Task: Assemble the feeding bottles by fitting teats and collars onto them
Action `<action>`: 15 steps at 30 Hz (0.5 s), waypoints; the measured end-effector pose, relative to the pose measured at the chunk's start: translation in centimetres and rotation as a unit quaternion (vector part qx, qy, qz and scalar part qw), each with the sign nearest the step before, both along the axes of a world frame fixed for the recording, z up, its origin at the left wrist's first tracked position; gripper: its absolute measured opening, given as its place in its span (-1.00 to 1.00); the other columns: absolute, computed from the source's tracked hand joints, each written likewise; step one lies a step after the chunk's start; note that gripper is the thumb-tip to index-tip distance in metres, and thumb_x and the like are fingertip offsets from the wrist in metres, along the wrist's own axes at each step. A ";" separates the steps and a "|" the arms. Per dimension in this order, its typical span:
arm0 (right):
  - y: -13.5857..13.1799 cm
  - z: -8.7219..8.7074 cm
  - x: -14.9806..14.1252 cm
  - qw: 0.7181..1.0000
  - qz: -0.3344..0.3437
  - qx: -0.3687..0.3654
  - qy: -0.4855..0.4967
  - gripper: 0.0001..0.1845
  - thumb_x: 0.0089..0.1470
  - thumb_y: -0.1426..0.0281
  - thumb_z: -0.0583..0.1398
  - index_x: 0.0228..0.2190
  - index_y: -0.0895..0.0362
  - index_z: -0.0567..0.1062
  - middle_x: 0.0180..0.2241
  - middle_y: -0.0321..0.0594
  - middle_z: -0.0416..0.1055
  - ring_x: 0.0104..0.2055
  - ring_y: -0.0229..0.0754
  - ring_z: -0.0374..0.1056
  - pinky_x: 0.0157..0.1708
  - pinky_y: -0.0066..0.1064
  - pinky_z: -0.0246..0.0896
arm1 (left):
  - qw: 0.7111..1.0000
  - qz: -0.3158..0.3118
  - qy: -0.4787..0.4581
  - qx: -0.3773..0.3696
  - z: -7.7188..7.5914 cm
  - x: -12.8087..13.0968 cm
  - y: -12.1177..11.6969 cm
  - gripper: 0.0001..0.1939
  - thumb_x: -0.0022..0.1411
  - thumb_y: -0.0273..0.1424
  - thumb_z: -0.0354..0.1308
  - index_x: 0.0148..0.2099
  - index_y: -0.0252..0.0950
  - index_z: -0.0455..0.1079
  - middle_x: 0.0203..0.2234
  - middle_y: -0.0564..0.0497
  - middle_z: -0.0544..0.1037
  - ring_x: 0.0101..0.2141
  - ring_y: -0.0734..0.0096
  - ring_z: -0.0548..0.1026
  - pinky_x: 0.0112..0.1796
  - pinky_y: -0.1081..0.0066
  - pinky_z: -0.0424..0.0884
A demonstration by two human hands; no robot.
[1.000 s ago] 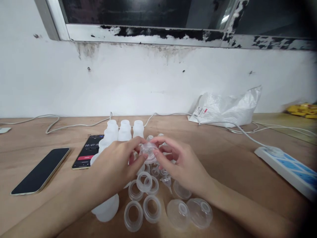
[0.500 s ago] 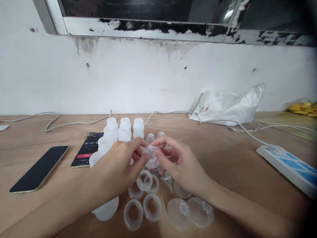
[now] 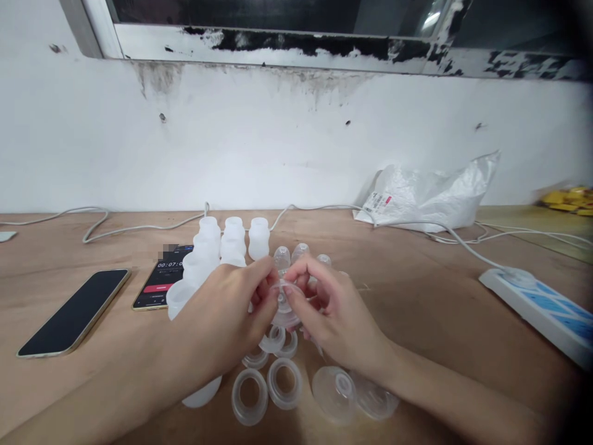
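One clear part (image 3: 283, 316) is pinched between the left hand (image 3: 231, 303) and the right hand (image 3: 338, 309), in the middle of the view. Both grasp it at the rim, thumbs on the near face and forefingers curled at the top edge. It is tilted, with a small raised centre showing between the thumbs; whether it touches anything beneath is hidden.

Just below it on the bench (image 3: 430, 321) lie several clear rings, two of them side by side in front, the left ring (image 3: 250, 419) and the right ring (image 3: 284, 403). To their right are two clear domes (image 3: 324, 398), partly overlapping in view, the farther one partly behind the right forearm. Behind the hands stand clear teats (image 3: 282, 256), some of them covered by the fingers.

White bottles (image 3: 208, 247) stand in rows beyond the left hand, next to a lit phone (image 3: 160, 275) showing a timer. A dark phone (image 3: 74, 315) lies farther left. On the right are a power strip (image 3: 540, 309) and, against the wall (image 3: 259, 148), a crumpled bag (image 3: 430, 194).
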State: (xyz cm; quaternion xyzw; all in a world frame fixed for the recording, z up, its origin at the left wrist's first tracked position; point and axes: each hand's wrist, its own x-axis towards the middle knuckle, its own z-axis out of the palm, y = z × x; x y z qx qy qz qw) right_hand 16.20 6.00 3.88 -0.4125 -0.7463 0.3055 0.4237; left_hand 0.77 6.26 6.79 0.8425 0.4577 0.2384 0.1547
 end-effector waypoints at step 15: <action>0.5 0.6 0.4 0.978 0.098 -0.154 0.097 -0.77 0.01 0.49 0.10 -0.23 0.05 0.29 -0.26 -0.26 0.18 -0.37 -0.31 0.28 -0.52 -0.41 0.47 | 0.992 0.010 -0.059 -0.109 0.7 -0.6 0.2 -0.95 0.14 -0.44 0.01 -0.32 -0.27 0.27 -0.50 0.08 0.49 -0.47 0.47 0.44 -0.51 0.53 0.26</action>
